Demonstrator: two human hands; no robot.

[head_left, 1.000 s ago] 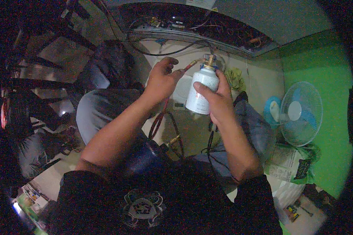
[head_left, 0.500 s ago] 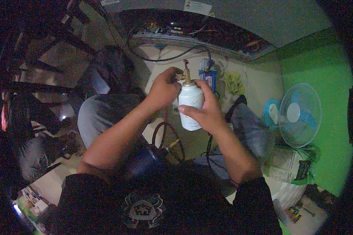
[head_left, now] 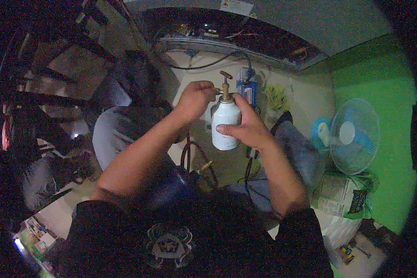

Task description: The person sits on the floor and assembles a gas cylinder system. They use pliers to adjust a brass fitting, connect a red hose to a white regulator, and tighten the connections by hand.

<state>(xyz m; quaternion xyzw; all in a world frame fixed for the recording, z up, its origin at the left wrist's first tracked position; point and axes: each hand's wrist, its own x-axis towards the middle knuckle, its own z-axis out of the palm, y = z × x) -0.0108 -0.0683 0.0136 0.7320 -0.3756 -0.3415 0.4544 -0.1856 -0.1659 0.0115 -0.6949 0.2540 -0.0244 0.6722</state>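
Note:
My right hand (head_left: 251,127) is wrapped round a white metal can (head_left: 225,121), thumb across its front, holding it nearly upright between my knees. On the can's top sits a brass can tap valve (head_left: 225,94) with a reddish T-shaped handle (head_left: 226,75) above it. My left hand (head_left: 195,99) is closed, its fingertips pinching the valve's side outlet from the left. Whatever else the left fingers may cover there is hidden.
Beyond the can stands a blue device (head_left: 246,88) with a black hose, beside a yellow-green cloth (head_left: 276,97). A reddish hose with a brass fitting (head_left: 206,167) lies below my hands. An opened grey appliance (head_left: 217,45) spans the back; a fan (head_left: 352,134) stands right.
The T-handle has swung round and now shows its full bar. The can has risen slightly, and my left fingers have shifted onto the valve's side outlet.

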